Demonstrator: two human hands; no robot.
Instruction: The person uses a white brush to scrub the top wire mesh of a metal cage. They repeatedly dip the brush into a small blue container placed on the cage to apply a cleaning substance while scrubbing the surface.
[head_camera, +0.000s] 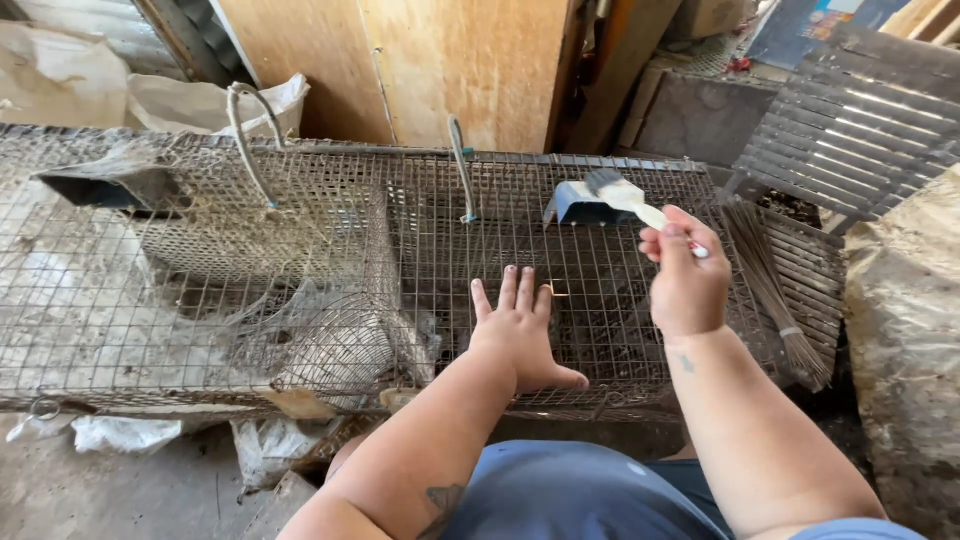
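1. The left hand (520, 330) lies flat, fingers spread, on top of the wire cage (300, 260).
2. The right hand (685, 280) grips a white-handled paintbrush (622, 193), raised above the cage's right end.
3. A twig broom (775, 290) lies just right of the cage.

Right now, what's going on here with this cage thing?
A person leans over a long rusty wire-mesh cage. Their left hand lies flat, fingers spread, on the cage's top mesh. Their right hand has a closed grip on a pale-handled paintbrush, bristles pointing away above the mesh near a small blue metal scoop. A bundle of thin brown sticks rests at the cage's right end.
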